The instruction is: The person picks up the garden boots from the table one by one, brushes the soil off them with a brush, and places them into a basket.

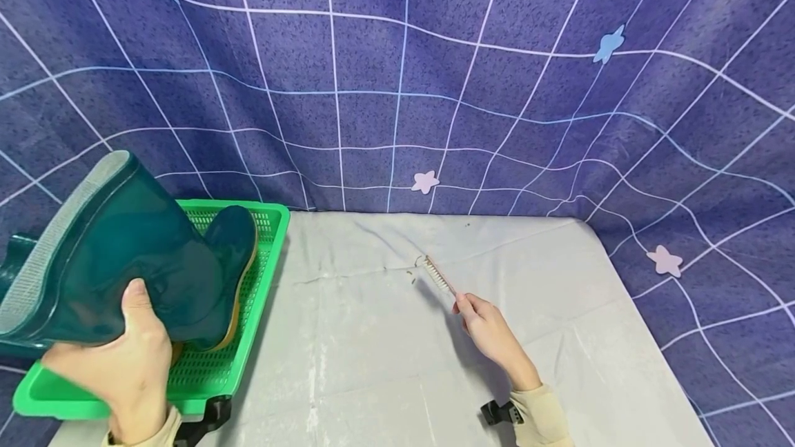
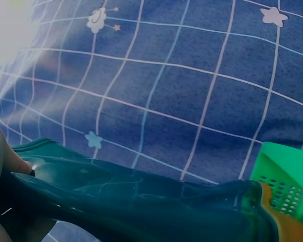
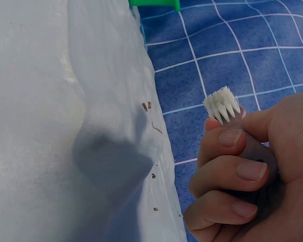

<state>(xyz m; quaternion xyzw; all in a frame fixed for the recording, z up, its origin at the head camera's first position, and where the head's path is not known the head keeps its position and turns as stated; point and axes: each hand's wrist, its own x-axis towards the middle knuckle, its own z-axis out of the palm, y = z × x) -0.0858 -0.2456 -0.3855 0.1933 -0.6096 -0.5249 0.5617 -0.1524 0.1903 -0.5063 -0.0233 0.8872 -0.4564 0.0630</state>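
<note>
My left hand (image 1: 133, 357) grips a dark green rubber boot (image 1: 180, 274) by its shaft, the thumb pressed along the side. The boot lies tilted over a green plastic basket (image 1: 254, 336), its pale-lined opening to the left and its yellowish sole to the right. Part of another green boot (image 1: 17, 254) shows behind it at the left edge, mostly hidden. My right hand (image 1: 487, 330) holds a small brush (image 1: 439, 274) by its handle, fingers curled round it. White bristles (image 3: 222, 105) stick out past the fingers in the right wrist view.
Brown crumbs of dirt (image 1: 410, 274) lie near the brush head on the white-covered table (image 1: 373, 357). A blue checked curtain (image 1: 373, 109) with stars hangs behind the table and along its right side. The basket takes up the table's left end.
</note>
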